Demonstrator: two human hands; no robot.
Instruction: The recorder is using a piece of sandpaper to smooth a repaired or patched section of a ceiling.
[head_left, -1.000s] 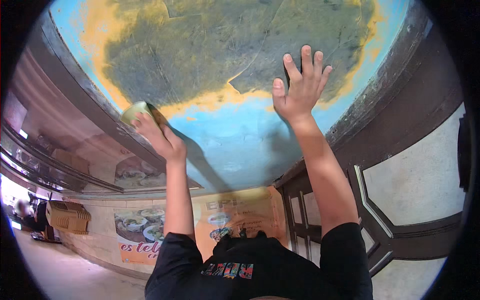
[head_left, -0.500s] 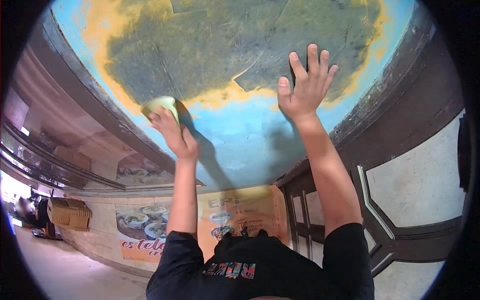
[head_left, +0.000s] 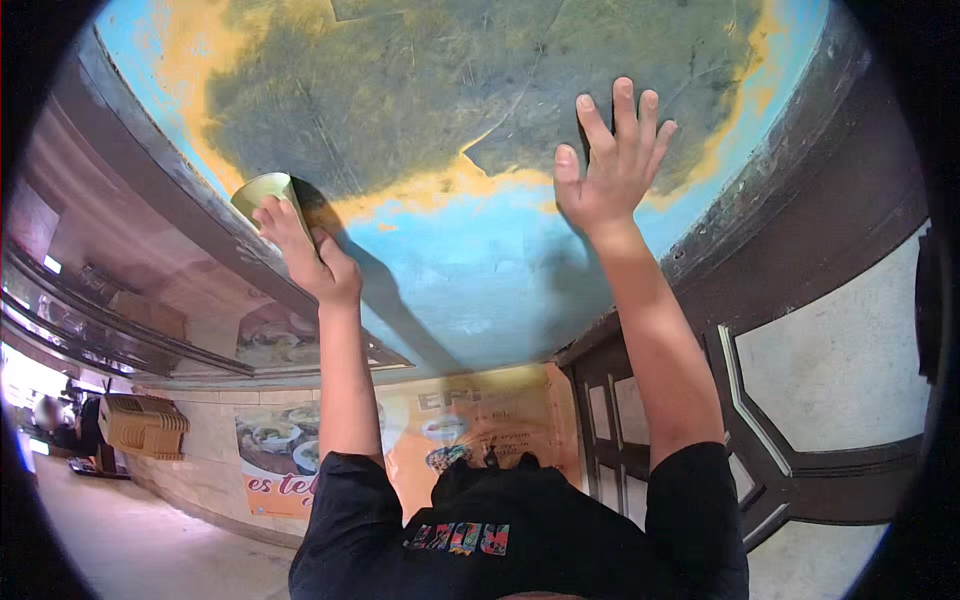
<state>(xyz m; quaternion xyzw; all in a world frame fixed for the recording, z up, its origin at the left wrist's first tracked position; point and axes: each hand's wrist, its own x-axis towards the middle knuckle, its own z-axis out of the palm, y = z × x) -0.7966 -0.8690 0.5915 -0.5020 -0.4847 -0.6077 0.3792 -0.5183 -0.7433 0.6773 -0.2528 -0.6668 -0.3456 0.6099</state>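
Sponge [head_left: 265,190] looks soft, light; left hand [head_left: 305,255] clamped over it, right hand [head_left: 610,170] splayed flat on painted surface [head_left: 480,270].

Stacked crates [head_left: 143,425], food poster [head_left: 290,445]

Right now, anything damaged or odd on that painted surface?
Yes: the painted surface is badly worn, blue only round the edges, its middle a scratched dark green-grey patch ringed with yellow. The left hand presses a pale pad there; right hand lies flat.
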